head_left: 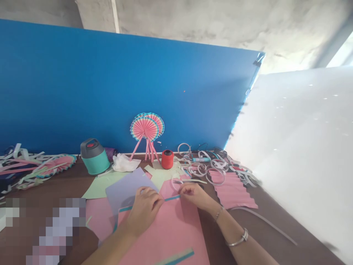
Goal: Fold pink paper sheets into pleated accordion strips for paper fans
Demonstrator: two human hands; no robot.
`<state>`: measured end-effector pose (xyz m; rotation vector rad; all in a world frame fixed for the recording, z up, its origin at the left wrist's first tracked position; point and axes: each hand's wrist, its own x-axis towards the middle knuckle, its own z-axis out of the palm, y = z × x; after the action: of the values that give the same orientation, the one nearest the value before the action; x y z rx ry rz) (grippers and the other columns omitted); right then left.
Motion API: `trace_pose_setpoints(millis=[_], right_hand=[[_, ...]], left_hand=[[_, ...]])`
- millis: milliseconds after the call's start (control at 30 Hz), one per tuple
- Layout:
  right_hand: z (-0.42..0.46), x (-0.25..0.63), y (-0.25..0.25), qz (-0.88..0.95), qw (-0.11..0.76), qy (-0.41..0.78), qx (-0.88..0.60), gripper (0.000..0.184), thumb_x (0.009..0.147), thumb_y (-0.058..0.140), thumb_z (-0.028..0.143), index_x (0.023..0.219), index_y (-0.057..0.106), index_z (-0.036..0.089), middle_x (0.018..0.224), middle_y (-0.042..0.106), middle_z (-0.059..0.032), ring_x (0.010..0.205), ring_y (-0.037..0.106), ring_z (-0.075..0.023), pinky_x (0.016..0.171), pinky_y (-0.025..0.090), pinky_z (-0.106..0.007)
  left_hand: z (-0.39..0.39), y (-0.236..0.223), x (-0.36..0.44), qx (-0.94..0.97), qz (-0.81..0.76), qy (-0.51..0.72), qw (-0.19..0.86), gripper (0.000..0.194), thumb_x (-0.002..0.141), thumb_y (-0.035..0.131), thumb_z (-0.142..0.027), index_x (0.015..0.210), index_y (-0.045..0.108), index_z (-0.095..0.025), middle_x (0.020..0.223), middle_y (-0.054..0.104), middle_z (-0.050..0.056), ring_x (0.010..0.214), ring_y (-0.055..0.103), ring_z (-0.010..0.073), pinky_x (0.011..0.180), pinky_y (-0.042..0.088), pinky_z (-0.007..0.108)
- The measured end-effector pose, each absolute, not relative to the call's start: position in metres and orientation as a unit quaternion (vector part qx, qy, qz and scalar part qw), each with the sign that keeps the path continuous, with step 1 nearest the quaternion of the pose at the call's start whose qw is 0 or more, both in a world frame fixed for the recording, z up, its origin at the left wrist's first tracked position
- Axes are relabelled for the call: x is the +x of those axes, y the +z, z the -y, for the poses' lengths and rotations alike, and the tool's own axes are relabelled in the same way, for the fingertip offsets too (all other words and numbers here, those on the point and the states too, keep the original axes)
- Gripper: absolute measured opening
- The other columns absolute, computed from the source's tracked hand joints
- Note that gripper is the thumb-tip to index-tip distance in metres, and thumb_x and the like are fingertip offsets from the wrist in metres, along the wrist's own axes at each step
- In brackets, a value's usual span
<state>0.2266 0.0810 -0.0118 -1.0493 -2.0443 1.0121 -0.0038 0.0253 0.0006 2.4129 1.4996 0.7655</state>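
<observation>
A large pink paper sheet (171,228) lies in front of me, with a narrow blue strip (172,198) along its far edge. My left hand (146,208) is closed at that edge, thumb and fingertips together on the strip. At the strip's right end, my right hand (195,195) pinches it between thumb and index finger. A pale curled strip (176,183) rises beside the right fingertips; I cannot tell whether it is held too. Nearer to me, a blue and pale green strip (176,258) lies across the pink sheet.
Pink pleated fans (145,127) lean on the blue partition (110,84). A teal and grey jug (95,158), a red thread spool (167,159) and a lilac sheet (127,187) lie beyond my hands. Curled tape strips (201,167) and pleated pink paper (234,189) are at right.
</observation>
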Motion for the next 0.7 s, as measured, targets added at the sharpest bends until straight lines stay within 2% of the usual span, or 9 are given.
trace_pose_setpoints(millis=[233, 367, 500, 567, 600, 633, 700], right_hand=[[-0.076, 0.221, -0.006, 0.774, 0.313, 0.36, -0.417, 0.014, 0.072, 0.052, 0.014, 0.062, 0.062, 0.017, 0.072, 0.064, -0.002, 0.07, 0.056, -0.015, 0.067, 0.042, -0.025], [-0.078, 0.218, -0.008, 0.712, 0.372, 0.394, -0.447, 0.015, 0.072, 0.058, 0.026, 0.06, 0.06, 0.016, 0.068, 0.062, -0.0013, 0.065, 0.053, -0.0138, 0.06, 0.039, -0.024], [-0.09, 0.238, -0.008, 0.574, 0.482, 0.427, -0.505, 0.028, 0.069, 0.063, 0.045, 0.064, 0.06, 0.018, 0.059, 0.056, 0.0005, 0.058, 0.051, -0.0145, 0.056, 0.039, -0.026], [-0.098, 0.256, -0.007, 0.532, 0.518, 0.372, -0.557, 0.033, 0.071, 0.06, 0.051, 0.066, 0.061, 0.018, 0.061, 0.057, -0.0012, 0.059, 0.053, -0.017, 0.056, 0.039, -0.028], [-0.102, 0.264, -0.008, 0.532, 0.517, 0.312, -0.593, 0.037, 0.074, 0.057, 0.052, 0.058, 0.057, 0.019, 0.06, 0.057, -0.0024, 0.06, 0.054, -0.0182, 0.057, 0.038, -0.029], [-0.105, 0.271, -0.009, 0.544, 0.494, 0.247, -0.632, 0.041, 0.076, 0.054, 0.051, 0.05, 0.052, 0.019, 0.056, 0.054, -0.0033, 0.059, 0.053, -0.0192, 0.057, 0.037, -0.03], [-0.109, 0.281, -0.012, 0.578, 0.423, 0.132, -0.685, 0.04, 0.078, 0.053, 0.043, 0.047, 0.049, 0.02, 0.057, 0.055, -0.0052, 0.063, 0.054, -0.0215, 0.062, 0.037, -0.032]], left_hand=[[-0.024, 0.0, -0.003, 0.82, -0.497, 0.268, 0.094, 0.028, 0.09, 0.042, -0.02, 0.067, 0.059, -0.022, 0.071, 0.065, -0.002, 0.076, 0.056, 0.017, 0.089, 0.034, 0.039], [-0.025, -0.001, -0.003, 0.803, -0.51, 0.295, 0.084, 0.029, 0.091, 0.042, -0.025, 0.068, 0.059, -0.022, 0.072, 0.065, -0.001, 0.077, 0.058, 0.018, 0.088, 0.036, 0.039], [-0.028, -0.003, -0.01, 0.784, -0.532, 0.309, 0.085, 0.031, 0.092, 0.042, -0.027, 0.067, 0.059, -0.021, 0.07, 0.064, -0.001, 0.075, 0.057, 0.0178, 0.086, 0.036, 0.039], [-0.029, -0.002, -0.011, 0.777, -0.538, 0.313, 0.092, 0.031, 0.092, 0.042, -0.028, 0.066, 0.059, -0.021, 0.07, 0.064, 0.0, 0.075, 0.057, 0.018, 0.084, 0.037, 0.038], [-0.029, -0.002, -0.01, 0.779, -0.534, 0.312, 0.098, 0.032, 0.092, 0.042, -0.029, 0.067, 0.06, -0.022, 0.07, 0.064, 0.0, 0.075, 0.057, 0.0182, 0.083, 0.037, 0.038], [-0.028, -0.002, -0.009, 0.785, -0.527, 0.309, 0.106, 0.032, 0.093, 0.041, -0.029, 0.069, 0.062, -0.022, 0.071, 0.064, 0.0, 0.076, 0.056, 0.0182, 0.082, 0.038, 0.038], [-0.026, -0.003, -0.005, 0.8, -0.508, 0.296, 0.121, 0.033, 0.094, 0.039, -0.029, 0.074, 0.065, -0.024, 0.075, 0.064, 0.0, 0.08, 0.056, 0.0182, 0.082, 0.039, 0.036]])
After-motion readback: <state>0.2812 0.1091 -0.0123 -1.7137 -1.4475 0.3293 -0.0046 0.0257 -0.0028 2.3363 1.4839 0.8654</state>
